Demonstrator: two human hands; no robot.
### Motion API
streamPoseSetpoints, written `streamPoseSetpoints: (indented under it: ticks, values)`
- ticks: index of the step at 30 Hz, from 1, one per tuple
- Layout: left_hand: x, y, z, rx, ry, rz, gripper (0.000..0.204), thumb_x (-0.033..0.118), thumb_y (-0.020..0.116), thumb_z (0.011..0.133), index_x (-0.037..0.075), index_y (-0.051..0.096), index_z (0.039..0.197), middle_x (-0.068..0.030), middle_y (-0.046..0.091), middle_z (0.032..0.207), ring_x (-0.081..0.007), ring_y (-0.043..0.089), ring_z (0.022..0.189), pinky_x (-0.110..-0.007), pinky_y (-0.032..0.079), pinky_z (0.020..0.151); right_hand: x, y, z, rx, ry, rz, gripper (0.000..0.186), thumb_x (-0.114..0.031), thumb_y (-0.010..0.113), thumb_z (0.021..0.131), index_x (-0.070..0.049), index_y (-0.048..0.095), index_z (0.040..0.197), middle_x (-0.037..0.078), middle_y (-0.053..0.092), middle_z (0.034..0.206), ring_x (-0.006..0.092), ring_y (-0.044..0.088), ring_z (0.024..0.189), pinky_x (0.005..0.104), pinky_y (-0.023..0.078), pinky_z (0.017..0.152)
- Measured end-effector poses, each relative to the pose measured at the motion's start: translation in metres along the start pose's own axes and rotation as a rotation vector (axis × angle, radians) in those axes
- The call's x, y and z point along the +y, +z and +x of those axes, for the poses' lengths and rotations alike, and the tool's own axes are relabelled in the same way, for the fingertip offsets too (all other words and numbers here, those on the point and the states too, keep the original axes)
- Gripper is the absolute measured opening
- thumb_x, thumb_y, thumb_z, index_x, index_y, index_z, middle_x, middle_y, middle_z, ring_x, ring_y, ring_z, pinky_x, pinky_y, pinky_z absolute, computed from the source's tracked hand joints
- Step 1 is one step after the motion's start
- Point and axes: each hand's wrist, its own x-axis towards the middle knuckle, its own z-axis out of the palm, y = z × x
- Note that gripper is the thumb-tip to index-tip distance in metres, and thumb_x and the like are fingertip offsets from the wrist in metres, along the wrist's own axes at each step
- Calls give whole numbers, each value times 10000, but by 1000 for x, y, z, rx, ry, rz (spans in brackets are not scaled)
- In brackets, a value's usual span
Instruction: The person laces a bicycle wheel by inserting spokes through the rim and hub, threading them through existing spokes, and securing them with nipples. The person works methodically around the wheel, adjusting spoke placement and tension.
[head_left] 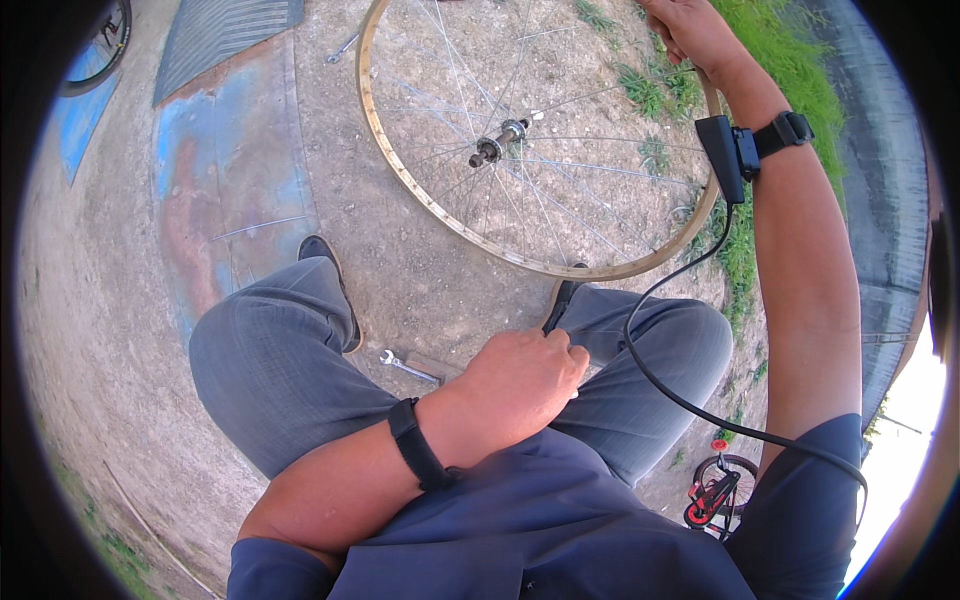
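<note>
Bare, gritty ground (95, 300) lies in daylight — green grass (785, 75) edging it beside a grey wall (888, 220).

Gap between knees (692, 338); wheel (505, 138) beyond

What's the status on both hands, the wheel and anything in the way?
Left hand curled above lap, contents unclear; right hand at edge of wheel. Wheel tyreless. Black cable looping past right knee.
</note>
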Motion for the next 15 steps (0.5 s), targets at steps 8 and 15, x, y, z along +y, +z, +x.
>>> streamPoseSetpoints:
  ticks: [8, 15]
  values:
    - [0, 1, 0, 0, 3, 8, 263, 268, 767, 883, 71, 613, 964, -130, 639, 896, -340, 687, 844, -460, 541, 733, 3, -1, -1, 9, 13, 0, 575, -531, 665, 1019, -85, 679, 1381, -17, 537, 711, 98, 505, 536, 284, 444, 479]
    - [0, 1, 0, -6, 4, 15, 263, 266, 766, 883, 71, 612, 967, -130, 640, 901, -341, 688, 845, -462, 542, 733, 2, 0, 0, 11, 13, 5, 563, -523, 670, 1020, -84, 685, 1373, -22, 534, 706, 95, 501, 541, 279, 429, 477]
